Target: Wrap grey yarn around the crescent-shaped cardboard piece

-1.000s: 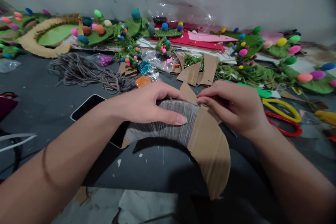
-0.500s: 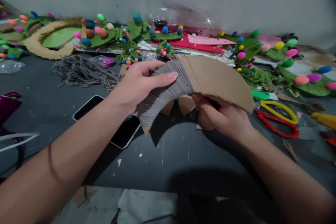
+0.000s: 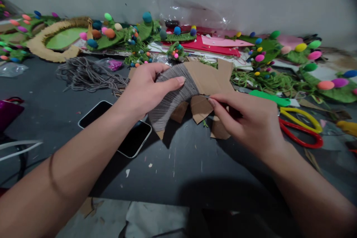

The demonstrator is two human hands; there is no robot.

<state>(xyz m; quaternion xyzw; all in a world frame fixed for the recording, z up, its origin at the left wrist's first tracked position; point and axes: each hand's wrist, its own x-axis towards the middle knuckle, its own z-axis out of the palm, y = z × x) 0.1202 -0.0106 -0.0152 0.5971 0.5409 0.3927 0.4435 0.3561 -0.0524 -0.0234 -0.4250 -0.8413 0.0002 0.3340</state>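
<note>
A person's left hand (image 3: 146,87) clasps a crescent of brown cardboard (image 3: 192,78), thumb pressed on top, the other fingers mostly hidden, while the right hand (image 3: 247,119) pinches a thin strand of grey yarn (image 3: 205,97) between thumb and forefinger at the inner edge. Held beyond and right of a white-rimmed, black-screened smartphone (image 3: 135,139), the crescent wears close grey windings on its left part; its pointed tip and right part are bare.
</note>
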